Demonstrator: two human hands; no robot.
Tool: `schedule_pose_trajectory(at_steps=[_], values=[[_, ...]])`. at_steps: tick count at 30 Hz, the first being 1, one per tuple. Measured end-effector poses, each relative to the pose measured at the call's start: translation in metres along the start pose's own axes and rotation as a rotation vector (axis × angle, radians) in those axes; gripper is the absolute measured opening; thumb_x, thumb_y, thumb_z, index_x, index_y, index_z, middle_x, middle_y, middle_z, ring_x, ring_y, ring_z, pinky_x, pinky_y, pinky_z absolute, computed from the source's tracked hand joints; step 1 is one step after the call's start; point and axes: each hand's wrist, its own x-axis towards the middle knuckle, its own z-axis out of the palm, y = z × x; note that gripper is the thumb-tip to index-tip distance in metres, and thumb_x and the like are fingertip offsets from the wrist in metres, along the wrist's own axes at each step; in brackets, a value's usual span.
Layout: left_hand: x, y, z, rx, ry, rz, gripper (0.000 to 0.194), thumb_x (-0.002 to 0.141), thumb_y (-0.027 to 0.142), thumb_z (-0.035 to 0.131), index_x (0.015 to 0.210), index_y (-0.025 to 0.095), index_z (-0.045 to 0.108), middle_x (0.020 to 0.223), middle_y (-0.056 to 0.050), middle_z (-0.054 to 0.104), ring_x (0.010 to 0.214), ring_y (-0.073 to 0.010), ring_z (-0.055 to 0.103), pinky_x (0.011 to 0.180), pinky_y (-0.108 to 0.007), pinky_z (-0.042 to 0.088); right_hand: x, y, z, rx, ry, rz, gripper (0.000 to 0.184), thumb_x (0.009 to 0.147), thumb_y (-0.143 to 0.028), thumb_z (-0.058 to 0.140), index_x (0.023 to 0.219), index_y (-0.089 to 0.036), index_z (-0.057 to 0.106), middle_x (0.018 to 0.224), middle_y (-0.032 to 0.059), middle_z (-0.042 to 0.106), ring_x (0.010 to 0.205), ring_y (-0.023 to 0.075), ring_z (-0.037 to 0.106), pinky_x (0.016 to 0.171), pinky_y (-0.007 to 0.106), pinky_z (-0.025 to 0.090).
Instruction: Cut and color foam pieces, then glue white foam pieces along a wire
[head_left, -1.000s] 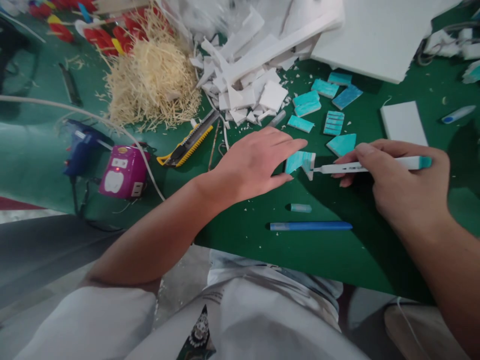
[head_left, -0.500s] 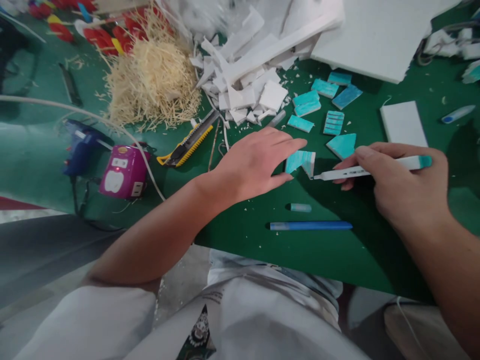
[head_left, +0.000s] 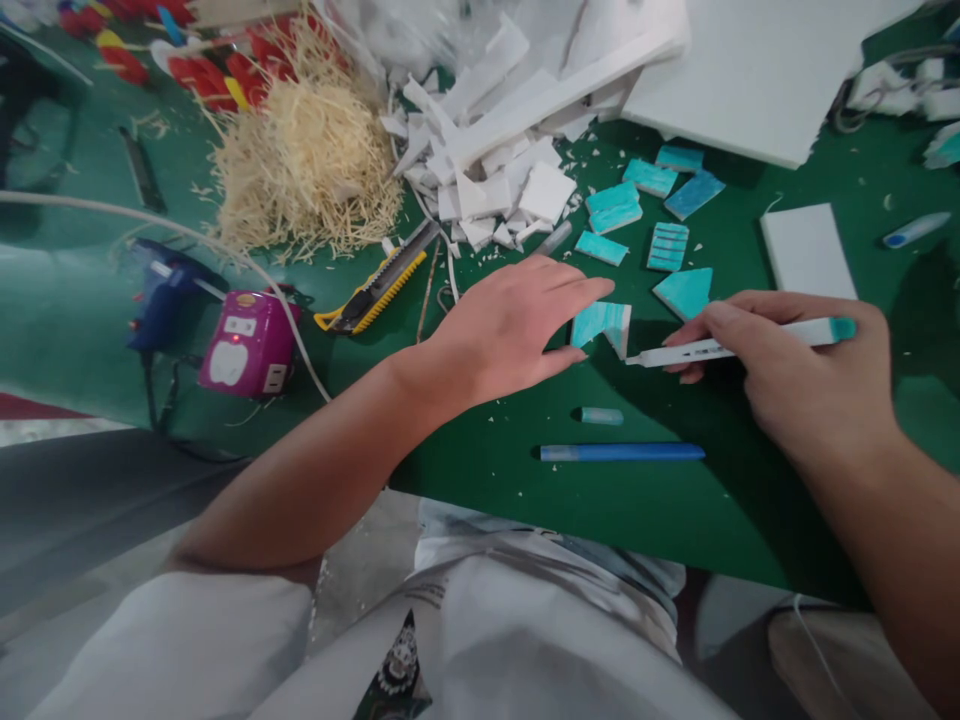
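My right hand (head_left: pixel 810 370) grips a white marker (head_left: pixel 705 350) with a teal end, its tip at the lower right corner of a small foam piece (head_left: pixel 600 322). That piece is coloured turquoise, with a white strip along its right side. Thumb and fingers of my left hand (head_left: pixel 517 320) hold its left side against the green table. Below lie a short teal marker cap (head_left: pixel 601 415) and a blue marker (head_left: pixel 622 452). Several turquoise foam pieces, one with dark lines (head_left: pixel 667 246) and one pointed (head_left: pixel 686 292), lie beyond my hands.
White foam scraps (head_left: pixel 510 190) and wood shavings (head_left: pixel 315 160) are heaped at the back. A yellow box cutter (head_left: pixel 375 285), a pink power adapter (head_left: pixel 247 345) and a blue glue gun (head_left: pixel 169 290) lie left. A white foam block (head_left: pixel 808 248) sits at right; a cable (head_left: pixel 150 212) crosses the left side.
My right hand and the marker have shifted slightly left and down, the tip staying by the foam piece's lower right corner. My left hand has stayed in place.
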Motion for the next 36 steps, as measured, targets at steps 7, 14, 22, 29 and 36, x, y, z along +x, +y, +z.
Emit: schedule_pose_trajectory(at_steps=[7, 14, 22, 29, 36], values=[[0.000, 0.000, 0.001, -0.004, 0.002, -0.008, 0.056, 0.102, 0.026, 0.073, 0.154, 0.013, 0.059, 0.146, -0.013, 0.072, 0.137, -0.0285, 0.066, 0.116, -0.041, 0.054, 0.000, 0.002, 0.001, -0.003, 0.016, -0.008, 0.025, 0.082, -0.021, 0.078, 0.058, -0.028, 0.079, 0.059, -0.0019, 0.074, 0.046, 0.0104, 0.061, 0.048, 0.025, 0.052], [-0.001, 0.001, 0.000, -0.007, 0.000, -0.016, 0.054, 0.102, 0.025, 0.072, 0.153, 0.012, 0.060, 0.145, -0.014, 0.072, 0.136, -0.0288, 0.067, 0.116, -0.041, 0.054, 0.003, 0.006, 0.001, -0.018, 0.036, -0.092, 0.019, 0.091, -0.026, 0.076, 0.074, -0.029, 0.086, 0.052, -0.0036, 0.067, 0.051, 0.0112, 0.064, 0.058, 0.027, 0.055], [0.000, 0.001, 0.000, -0.016, -0.006, -0.017, 0.054, 0.102, 0.025, 0.071, 0.153, 0.013, 0.059, 0.145, -0.015, 0.072, 0.137, -0.0288, 0.066, 0.116, -0.042, 0.053, 0.004, 0.008, -0.001, -0.019, 0.064, -0.085, 0.018, 0.088, -0.029, 0.079, 0.072, -0.026, 0.084, 0.056, -0.0020, 0.070, 0.050, 0.0131, 0.064, 0.055, 0.028, 0.053], [-0.001, -0.001, 0.001, -0.032, 0.004, -0.011, 0.053, 0.103, 0.026, 0.069, 0.153, 0.013, 0.059, 0.145, -0.016, 0.071, 0.137, -0.0293, 0.066, 0.116, -0.044, 0.054, 0.003, -0.001, 0.000, -0.032, 0.071, -0.023, 0.019, 0.086, -0.027, 0.076, 0.068, -0.026, 0.082, 0.056, -0.0024, 0.071, 0.048, 0.0135, 0.063, 0.054, 0.030, 0.052], [-0.001, 0.000, 0.000, -0.014, -0.003, -0.010, 0.055, 0.103, 0.026, 0.071, 0.154, 0.013, 0.059, 0.145, -0.015, 0.071, 0.136, -0.0289, 0.067, 0.115, -0.042, 0.054, 0.003, -0.001, 0.001, -0.014, 0.063, -0.007, 0.021, 0.087, -0.025, 0.075, 0.067, -0.025, 0.081, 0.054, -0.0019, 0.070, 0.047, 0.0125, 0.063, 0.053, 0.028, 0.051]])
